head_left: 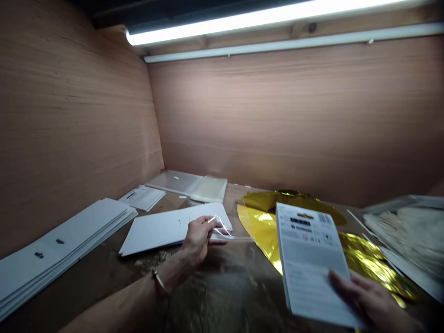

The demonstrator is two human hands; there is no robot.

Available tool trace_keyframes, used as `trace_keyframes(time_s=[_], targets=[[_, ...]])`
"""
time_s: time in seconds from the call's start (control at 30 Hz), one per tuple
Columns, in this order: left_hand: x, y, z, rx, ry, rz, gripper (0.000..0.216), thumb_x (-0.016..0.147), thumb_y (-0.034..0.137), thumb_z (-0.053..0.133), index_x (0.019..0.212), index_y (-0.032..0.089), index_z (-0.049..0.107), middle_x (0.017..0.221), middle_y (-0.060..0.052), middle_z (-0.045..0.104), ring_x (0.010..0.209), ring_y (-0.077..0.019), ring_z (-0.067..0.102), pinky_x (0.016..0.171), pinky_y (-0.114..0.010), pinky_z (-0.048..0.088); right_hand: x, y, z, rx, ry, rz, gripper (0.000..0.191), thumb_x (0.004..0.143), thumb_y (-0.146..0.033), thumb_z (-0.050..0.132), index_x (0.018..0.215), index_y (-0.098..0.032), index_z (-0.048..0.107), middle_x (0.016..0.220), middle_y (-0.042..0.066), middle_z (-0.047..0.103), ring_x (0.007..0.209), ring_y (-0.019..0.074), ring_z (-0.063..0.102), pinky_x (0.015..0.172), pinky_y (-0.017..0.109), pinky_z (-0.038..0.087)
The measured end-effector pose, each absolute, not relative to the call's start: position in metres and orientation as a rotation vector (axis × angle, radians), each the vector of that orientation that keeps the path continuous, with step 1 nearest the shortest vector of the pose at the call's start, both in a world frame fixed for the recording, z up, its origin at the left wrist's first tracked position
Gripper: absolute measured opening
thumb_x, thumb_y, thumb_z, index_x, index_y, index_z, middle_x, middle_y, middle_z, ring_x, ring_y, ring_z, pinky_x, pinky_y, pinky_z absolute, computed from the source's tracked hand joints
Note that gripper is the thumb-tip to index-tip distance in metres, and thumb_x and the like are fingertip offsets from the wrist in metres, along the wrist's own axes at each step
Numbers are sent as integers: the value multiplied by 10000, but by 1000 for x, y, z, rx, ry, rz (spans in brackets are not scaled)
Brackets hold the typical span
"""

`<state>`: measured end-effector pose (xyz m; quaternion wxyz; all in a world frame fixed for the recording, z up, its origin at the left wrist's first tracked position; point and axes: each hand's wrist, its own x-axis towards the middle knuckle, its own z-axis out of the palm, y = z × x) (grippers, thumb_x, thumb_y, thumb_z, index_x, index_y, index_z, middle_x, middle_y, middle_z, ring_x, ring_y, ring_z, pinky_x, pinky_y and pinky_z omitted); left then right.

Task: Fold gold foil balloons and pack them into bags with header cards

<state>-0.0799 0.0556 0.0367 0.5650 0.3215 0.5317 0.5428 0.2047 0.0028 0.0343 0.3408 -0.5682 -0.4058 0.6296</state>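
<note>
My left hand (199, 240), with a bracelet at the wrist, is closed on a clear plastic bag (234, 238). Much of the bag is see-through and its outline is hard to follow. Just behind that hand lies a small stack of white cards (156, 229). At the right, my right hand (371, 296) grips a printed hang card (308, 259) by its lower right part, thumb on the printed face. The card stands tilted, with a slot near its top edge. Behind it spreads shiny gold foil (260, 222).
A tall stack of white cards (69, 236) runs along the left wall. Clear plastic bags (210, 188) and printed cards (144, 196) lie at the back left corner. At the right sits a clear bag of whitish material (412, 231). Wooden panels (277, 125) enclose the table.
</note>
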Motion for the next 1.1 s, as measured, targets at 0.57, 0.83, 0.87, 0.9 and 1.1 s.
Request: trace_keyframes(time_s=[0.57,0.83,0.87,0.9,1.1], targets=[[-32,-22,0,571,1243,872,48,659,64,534,640,64,491,514,-81,577,480,-247,590,369,-373,483,214,-24,18,-1610,-1263,1529,149,567,-244,649,575,-96,631,505,16,608,420,91,487,419,200,338],[-22,-29,-5,518,1187,1065,170,667,133,589,564,106,456,509,-47,569,499,-185,590,402,-272,490,212,-89,39,-1255,-1129,2048,294,589,-271,619,823,-95,642,670,85,657,595,187,600,548,263,434],[-21,-29,-5,517,1179,1074,182,664,146,597,558,108,454,504,-45,567,492,-182,587,401,-268,488,207,-96,38,-1242,-1107,2082,297,571,-257,620,819,-95,644,670,86,656,613,197,603,565,268,438],[-19,-29,-4,518,1171,1080,192,667,156,597,551,109,452,501,-45,567,477,-178,582,397,-269,484,202,-101,35,-1247,-1083,2105,295,552,-239,620,810,-98,647,669,83,656,631,201,605,581,269,439],[-13,-35,6,522,1118,1048,199,708,146,555,542,104,453,507,-70,580,438,-177,570,362,-250,446,179,-103,8,-1248,-1058,2239,263,468,-147,613,720,-88,662,603,59,648,556,153,583,500,203,401]])
